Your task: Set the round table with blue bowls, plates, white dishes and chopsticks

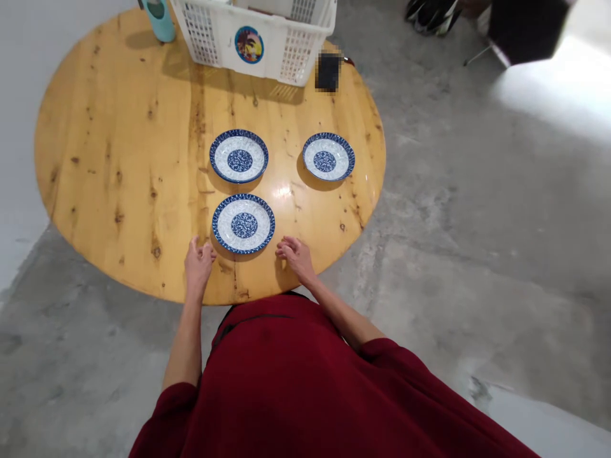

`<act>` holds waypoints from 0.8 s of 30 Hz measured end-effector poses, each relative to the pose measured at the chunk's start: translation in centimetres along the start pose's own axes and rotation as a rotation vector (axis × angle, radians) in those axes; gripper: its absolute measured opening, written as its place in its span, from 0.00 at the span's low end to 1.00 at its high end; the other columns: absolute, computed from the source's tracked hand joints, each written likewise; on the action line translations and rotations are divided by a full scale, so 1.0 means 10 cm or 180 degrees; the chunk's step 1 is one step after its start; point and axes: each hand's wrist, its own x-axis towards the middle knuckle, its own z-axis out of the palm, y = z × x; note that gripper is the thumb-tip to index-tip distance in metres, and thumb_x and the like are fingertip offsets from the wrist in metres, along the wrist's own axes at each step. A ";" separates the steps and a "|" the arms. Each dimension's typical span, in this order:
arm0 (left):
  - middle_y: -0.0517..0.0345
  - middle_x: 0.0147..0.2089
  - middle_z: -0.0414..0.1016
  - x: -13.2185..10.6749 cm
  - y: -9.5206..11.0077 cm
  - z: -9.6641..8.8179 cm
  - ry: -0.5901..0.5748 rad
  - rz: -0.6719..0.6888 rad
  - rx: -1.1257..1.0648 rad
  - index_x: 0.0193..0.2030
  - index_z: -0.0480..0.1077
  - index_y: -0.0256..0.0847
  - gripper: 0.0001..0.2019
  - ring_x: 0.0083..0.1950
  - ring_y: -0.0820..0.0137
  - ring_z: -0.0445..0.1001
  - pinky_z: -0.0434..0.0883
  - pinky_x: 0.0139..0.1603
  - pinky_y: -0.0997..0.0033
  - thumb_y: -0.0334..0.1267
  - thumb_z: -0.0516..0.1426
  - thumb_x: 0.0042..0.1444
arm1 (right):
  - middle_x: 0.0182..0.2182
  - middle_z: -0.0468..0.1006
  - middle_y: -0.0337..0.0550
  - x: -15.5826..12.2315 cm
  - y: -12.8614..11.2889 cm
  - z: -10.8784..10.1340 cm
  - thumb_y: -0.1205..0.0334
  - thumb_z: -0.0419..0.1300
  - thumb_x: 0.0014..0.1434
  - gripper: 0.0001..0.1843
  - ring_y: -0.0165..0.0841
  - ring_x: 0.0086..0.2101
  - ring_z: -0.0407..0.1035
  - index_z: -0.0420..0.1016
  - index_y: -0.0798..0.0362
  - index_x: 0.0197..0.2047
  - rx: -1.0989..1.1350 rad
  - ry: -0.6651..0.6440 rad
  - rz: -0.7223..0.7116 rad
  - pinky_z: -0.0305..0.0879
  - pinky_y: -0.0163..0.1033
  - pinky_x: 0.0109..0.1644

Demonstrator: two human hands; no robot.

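Observation:
Three blue-and-white patterned plates lie face up on the round wooden table. The near plate (244, 224) is between my two hands, with the middle plate (239, 156) just beyond it. A third plate (328, 157) sits apart to the right. My left hand (199, 264) hovers close to the near plate's left rim, its fingers loosely bent and apart, holding nothing. By the lower right of the same plate is my right hand (294, 257), also loosely curled with nothing in it. A small gap separates each hand from the rim.
At the table's (105, 191) far side stands a white plastic basket (248, 41) with a round sticker. A light-blue container (160, 22) is left of it. A dark, pixelated object (327, 72) lies near the basket's right corner. Grey concrete floor (453, 254) surrounds the table.

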 end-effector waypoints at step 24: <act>0.53 0.42 0.79 -0.86 -0.07 0.05 0.0653 -0.0203 0.0536 0.58 0.72 0.39 0.23 0.45 0.64 0.79 0.74 0.53 0.64 0.47 0.56 0.60 | 0.26 0.81 0.40 -0.31 0.23 -1.19 0.46 0.62 0.52 0.20 0.33 0.22 0.74 0.76 0.53 0.41 0.0200 0.0301 0.0310 0.71 0.39 0.30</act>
